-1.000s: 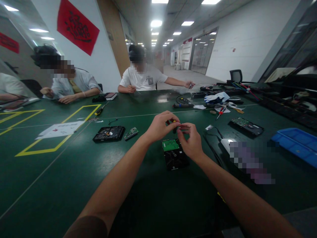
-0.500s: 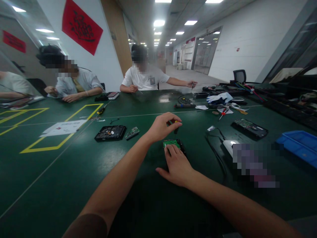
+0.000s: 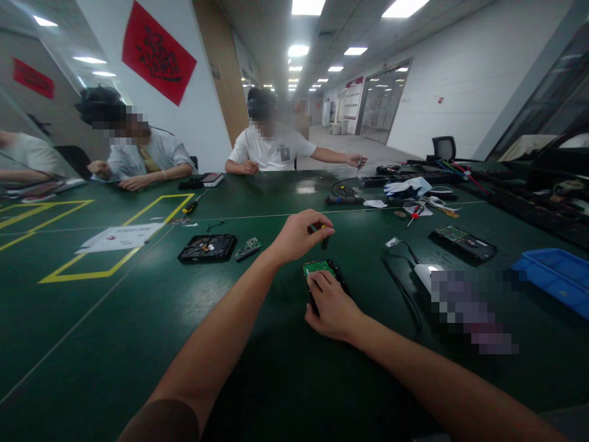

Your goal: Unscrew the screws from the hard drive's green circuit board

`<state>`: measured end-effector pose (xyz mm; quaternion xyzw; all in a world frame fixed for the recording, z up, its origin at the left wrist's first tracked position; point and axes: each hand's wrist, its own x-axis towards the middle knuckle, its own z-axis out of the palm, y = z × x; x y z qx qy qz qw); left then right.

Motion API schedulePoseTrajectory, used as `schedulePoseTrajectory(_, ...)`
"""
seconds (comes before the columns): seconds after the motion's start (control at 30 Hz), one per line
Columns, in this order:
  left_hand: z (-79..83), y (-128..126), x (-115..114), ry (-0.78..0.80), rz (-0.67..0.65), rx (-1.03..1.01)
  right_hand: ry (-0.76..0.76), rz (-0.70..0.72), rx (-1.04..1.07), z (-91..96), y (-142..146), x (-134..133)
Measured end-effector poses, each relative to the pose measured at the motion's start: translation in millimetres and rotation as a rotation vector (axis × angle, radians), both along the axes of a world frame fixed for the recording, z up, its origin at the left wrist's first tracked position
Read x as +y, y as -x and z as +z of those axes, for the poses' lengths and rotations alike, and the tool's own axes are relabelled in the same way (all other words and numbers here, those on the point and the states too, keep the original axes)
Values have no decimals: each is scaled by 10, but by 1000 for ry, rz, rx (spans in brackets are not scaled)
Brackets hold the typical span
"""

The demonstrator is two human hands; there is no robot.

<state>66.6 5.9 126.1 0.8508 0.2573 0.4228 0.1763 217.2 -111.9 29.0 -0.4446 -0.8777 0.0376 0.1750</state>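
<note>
The hard drive (image 3: 327, 274) lies under the right hand (image 3: 332, 308).

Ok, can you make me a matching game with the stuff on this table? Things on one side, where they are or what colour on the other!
Things:
1. screwdriver
2. hard drive
3. tray
4. paper

Descriptions:
A. blue, at the right edge of the table
B. white, inside the yellow lines
C. under the right hand, green board on top
D. held in the left hand

Pairs: 1-D, 2-C, 3-A, 4-B
</note>
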Motion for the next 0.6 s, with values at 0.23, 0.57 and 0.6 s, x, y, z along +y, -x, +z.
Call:
schedulePoseTrajectory(0.23, 92, 179, 69, -108, 115, 129, -17, 189, 5, -27, -100, 195)
schedulePoseTrajectory(0.57, 25, 330, 195, -25, 92, 132, 74, 175, -20, -7, -114, 174)
schedulePoseTrajectory(0.6, 18, 304, 187, -44, 94, 129, 82, 172, -31, -8, -118, 172)
